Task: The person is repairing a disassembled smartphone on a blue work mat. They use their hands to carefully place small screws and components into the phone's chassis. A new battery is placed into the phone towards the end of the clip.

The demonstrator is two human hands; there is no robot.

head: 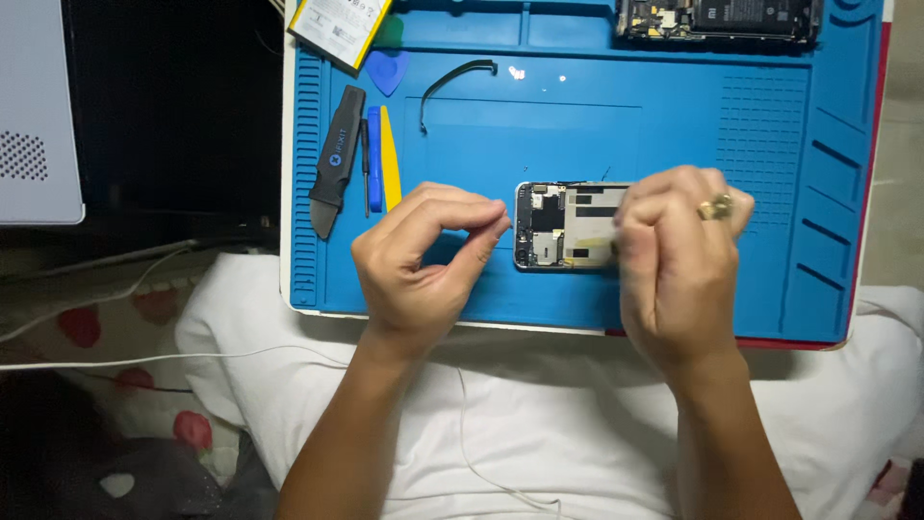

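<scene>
Two bare hands work over an opened phone [566, 226] that lies in the near middle of a blue work mat [674, 125]. The left hand [423, 255] has its thumb and forefinger pinched together just beside the phone's left edge; whether something tiny sits in that grip I cannot tell. The right hand [679, 255], with a ring [717, 206] on one finger, is curled into a closed grip over the right part of the phone and hides it; what it holds, if anything, is not visible. As far as one can judge, the opening is already well along: the back is off, the inner boards and shields are bare, and a battery [339, 27] rests at the far left corner of the mat. A second phone body [717, 19] lies at the far right. Prying tools, black [337, 159], blue [374, 159] and yellow [389, 159], lie in a row at the left, with a blue pick [387, 69] and a thin black strip [457, 77] farther off. The mat rests on a white pillow [539, 424] on a bed, with white cables [144, 361] at the left.
</scene>
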